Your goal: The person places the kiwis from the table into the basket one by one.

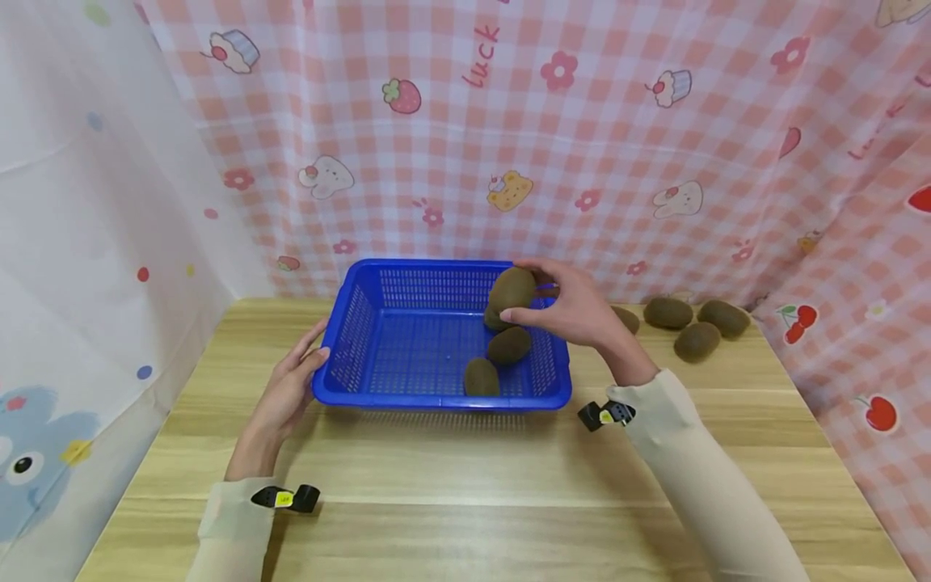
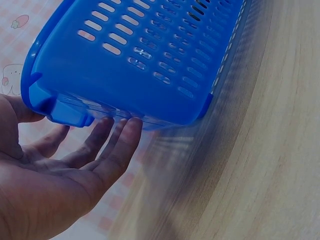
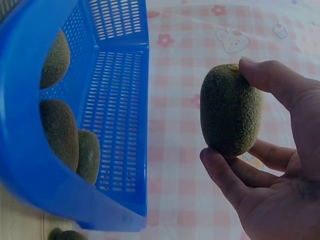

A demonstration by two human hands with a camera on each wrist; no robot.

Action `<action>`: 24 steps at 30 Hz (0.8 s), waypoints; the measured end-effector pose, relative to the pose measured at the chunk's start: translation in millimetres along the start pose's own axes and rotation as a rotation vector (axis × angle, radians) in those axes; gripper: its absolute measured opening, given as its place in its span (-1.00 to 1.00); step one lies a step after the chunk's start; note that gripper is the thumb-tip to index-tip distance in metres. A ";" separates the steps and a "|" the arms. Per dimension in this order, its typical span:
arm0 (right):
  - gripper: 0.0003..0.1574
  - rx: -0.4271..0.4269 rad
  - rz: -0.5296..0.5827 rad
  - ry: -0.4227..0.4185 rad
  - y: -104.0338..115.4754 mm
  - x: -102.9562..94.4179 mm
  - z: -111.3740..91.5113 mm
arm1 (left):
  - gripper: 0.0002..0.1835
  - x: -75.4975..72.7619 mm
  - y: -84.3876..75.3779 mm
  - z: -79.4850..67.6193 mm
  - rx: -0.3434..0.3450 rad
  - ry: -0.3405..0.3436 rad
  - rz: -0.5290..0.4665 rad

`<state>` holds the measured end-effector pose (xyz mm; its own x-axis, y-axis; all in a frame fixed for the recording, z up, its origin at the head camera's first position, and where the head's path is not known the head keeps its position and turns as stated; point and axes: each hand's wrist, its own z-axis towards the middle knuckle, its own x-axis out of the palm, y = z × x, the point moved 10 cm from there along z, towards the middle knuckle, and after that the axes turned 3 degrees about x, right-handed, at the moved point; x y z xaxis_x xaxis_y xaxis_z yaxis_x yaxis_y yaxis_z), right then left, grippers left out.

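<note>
Above the basket [image 1: 414, 356], right grip [image 1: 575, 311] pinches kiwifruit [image 1: 513, 288].

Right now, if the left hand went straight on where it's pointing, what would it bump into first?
The blue basket. The left hand points at its nearest end, and the fingers look to be touching it, though depth is hard to judge.

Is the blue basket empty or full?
The basket is partly filled: kiwis lie toward its right end, while its left part holds none.
</note>
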<state>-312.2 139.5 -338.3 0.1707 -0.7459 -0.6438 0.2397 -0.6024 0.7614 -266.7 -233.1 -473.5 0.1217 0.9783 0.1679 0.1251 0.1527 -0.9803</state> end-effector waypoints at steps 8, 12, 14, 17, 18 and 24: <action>0.01 -0.007 -0.044 0.037 6.2 10.5 10.9 | -0.31 -1.1 0.9 -0.4 0.002 0.002 0.021; 0.00 -0.005 -0.043 0.051 7.5 14.5 15.9 | -0.30 -1.7 0.8 -0.3 0.002 0.000 0.021; 0.00 -0.006 -0.047 0.057 8.2 16.1 18.0 | -0.30 -1.7 0.8 -0.3 0.002 0.000 0.018; 0.00 -0.015 -0.059 0.067 9.5 18.9 20.5 | -0.30 -1.8 0.6 -0.4 0.003 0.001 0.022; 0.00 -0.021 -0.063 0.071 10.0 19.8 21.2 | -0.30 -1.7 0.6 -0.4 0.003 0.002 0.025; -0.03 -0.020 -0.087 0.101 8.0 27.3 23.9 | -0.30 -1.6 0.3 -0.4 0.005 0.002 0.037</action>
<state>-328.5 107.5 -348.0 0.2438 -0.6576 -0.7128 0.2766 -0.6573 0.7010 -266.5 -234.7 -474.0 0.1279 0.9831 0.1313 0.1151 0.1168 -0.9865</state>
